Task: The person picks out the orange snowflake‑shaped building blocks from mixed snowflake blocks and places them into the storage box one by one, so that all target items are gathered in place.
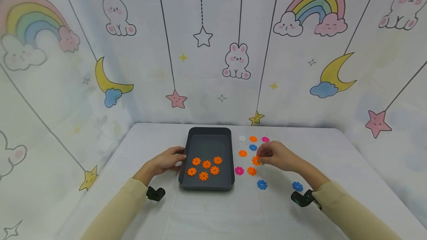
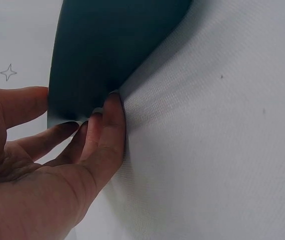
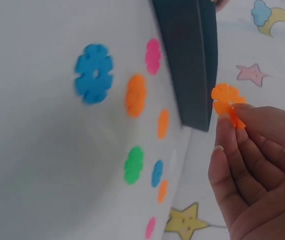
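A dark grey rectangular tray (image 1: pixel 207 144) lies on the white table, with several orange notched flower-shaped discs (image 1: pixel 207 164) in its near half. My left hand (image 1: pixel 166 159) holds the tray's left side, thumb at the rim and the other fingertips low against the outer wall (image 2: pixel 107 45). To the right of the tray, my right hand (image 1: pixel 278 155) pinches one orange disc (image 3: pixel 226 97) between thumb and fingertips, raised over the loose pieces. A green disc (image 3: pixel 134 165) lies beneath that hand, mostly hidden in the head view.
Right of the tray lie loose discs: orange (image 1: pixel 242 153), pink (image 1: pixel 239 170), blue (image 1: pixel 261 185) and white (image 1: pixel 242 138). Another blue disc (image 1: pixel 297 186) is by my right wrist. A cartoon-printed cloth (image 1: pixel 207 69) hangs behind the table.
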A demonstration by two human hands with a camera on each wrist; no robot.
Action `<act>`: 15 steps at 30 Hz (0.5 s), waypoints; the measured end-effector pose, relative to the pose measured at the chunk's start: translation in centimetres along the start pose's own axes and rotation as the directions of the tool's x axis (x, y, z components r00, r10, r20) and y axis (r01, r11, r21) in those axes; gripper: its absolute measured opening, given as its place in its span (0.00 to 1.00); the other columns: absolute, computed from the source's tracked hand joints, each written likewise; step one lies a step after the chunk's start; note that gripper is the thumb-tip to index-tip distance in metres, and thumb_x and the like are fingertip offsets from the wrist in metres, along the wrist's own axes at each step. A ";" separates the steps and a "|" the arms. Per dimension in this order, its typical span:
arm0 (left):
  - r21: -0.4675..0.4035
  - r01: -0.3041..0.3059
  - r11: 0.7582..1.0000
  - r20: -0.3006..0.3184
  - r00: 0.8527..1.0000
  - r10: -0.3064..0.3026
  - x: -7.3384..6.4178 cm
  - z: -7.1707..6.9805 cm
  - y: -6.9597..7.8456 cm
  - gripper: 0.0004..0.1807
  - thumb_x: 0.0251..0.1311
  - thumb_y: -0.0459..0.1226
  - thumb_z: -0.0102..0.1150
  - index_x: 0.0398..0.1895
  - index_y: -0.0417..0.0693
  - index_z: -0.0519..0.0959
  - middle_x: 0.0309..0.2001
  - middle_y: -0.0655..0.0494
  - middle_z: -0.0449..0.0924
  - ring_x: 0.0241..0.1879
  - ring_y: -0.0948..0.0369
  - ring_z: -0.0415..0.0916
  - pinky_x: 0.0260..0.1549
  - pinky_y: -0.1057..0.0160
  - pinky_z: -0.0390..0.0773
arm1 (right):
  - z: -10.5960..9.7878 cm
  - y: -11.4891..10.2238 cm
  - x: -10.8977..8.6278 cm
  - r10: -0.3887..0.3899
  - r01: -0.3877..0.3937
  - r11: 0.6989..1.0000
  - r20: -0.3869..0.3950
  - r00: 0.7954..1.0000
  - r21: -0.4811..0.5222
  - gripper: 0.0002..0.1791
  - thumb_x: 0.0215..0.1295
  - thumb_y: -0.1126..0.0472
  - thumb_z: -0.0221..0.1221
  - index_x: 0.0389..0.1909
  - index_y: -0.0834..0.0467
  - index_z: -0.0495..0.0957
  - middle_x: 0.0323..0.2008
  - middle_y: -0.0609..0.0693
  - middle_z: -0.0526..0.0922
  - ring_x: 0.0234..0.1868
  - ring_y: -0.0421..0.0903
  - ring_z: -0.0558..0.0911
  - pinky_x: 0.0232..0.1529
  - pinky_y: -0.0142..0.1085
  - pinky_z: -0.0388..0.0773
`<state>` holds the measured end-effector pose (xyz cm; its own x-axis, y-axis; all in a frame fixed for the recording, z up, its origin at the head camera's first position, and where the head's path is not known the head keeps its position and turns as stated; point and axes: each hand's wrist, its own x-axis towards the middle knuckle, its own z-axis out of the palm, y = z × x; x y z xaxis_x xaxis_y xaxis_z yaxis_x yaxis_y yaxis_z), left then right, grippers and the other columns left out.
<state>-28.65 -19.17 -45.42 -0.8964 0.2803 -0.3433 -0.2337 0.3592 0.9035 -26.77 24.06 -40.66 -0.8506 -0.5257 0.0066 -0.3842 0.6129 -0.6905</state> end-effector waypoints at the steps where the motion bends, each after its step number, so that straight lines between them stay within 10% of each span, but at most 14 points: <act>1: -0.002 0.000 1.000 0.000 1.000 0.000 0.0 0.0 0.0 0.30 0.77 0.35 0.51 0.77 0.36 0.59 0.75 0.36 0.60 0.68 0.43 0.69 0.59 0.45 0.80 | 0.1 -0.3 0.3 -0.003 0.003 1.000 0.000 1.000 0.005 0.05 0.67 0.65 0.67 0.41 0.59 0.83 0.35 0.47 0.85 0.37 0.45 0.84 0.40 0.30 0.85; 15: -0.006 0.002 1.000 0.003 1.000 -0.002 0.0 0.0 0.0 0.30 0.77 0.35 0.50 0.77 0.35 0.59 0.75 0.35 0.61 0.68 0.43 0.69 0.60 0.44 0.79 | 1.7 -4.4 4.2 -0.080 0.081 0.994 -0.015 0.997 0.072 0.03 0.68 0.67 0.64 0.40 0.61 0.83 0.34 0.50 0.86 0.35 0.48 0.85 0.41 0.42 0.87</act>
<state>-28.64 -19.20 -45.41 -0.8948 0.2822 -0.3461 -0.2379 0.3546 0.9042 -28.04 18.15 -38.79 -0.8223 -0.5643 0.0729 -0.4250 0.5240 -0.7381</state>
